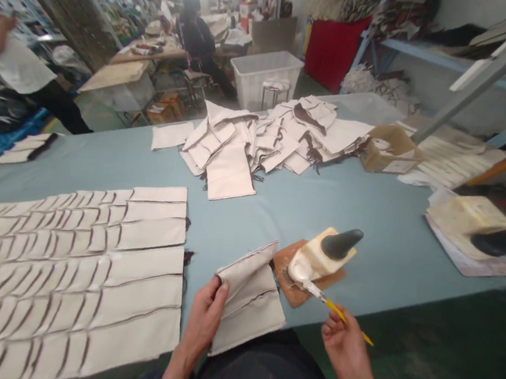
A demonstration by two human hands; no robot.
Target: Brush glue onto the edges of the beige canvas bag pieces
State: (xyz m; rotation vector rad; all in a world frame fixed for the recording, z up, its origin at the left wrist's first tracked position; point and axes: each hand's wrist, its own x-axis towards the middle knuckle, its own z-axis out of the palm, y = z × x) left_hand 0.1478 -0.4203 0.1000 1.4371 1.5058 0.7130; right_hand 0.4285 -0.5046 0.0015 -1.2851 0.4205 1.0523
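Observation:
My left hand point(208, 308) pinches the left edge of a cream fabric piece point(248, 297), folded over with a dark seam line across it. The piece lies partly on the table's front edge, close to my body. My right hand point(346, 338) grips a yellow-handled brush point(335, 310), its white-coated bristle end pointing left. That end is at the mouth of a cream plastic container point(313, 262) lying on its side, with white paste at its opening. A dark grey cone-shaped part point(341, 243) sticks up from the container, which rests on a brown board point(287, 271).
Overlapping rows of cream pieces point(142, 298) cover the table's left side. A loose heap of pieces point(232, 172) lies at the back, beside a cardboard box point(390, 150). A second container point(473, 225) stands at right. Other people point(197, 33) are farther off.

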